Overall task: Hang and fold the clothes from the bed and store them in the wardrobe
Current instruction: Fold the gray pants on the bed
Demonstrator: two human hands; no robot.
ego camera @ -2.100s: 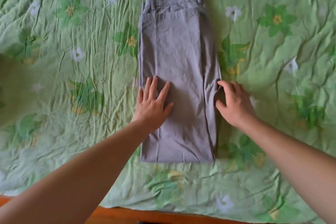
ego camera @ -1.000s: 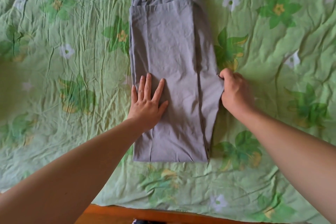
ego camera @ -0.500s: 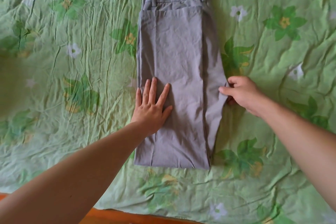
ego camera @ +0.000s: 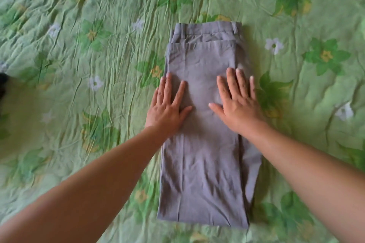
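Note:
Grey trousers lie folded in a long rectangle on the bed, waistband at the far end and the fold toward me. My left hand rests flat on the left part of the cloth, fingers straight and spread. Flat on the right part lies my right hand, fingers straight and pointing away from me. Neither hand grips the fabric.
A crinkled green bedspread with a flower print covers the whole bed around the trousers. A dark object shows at the far left edge.
My right hand let go of the trousers' right edge and moved onto the cloth, now lying flat. The left hand stayed flat in place. The view shifted so the trousers sit lower.

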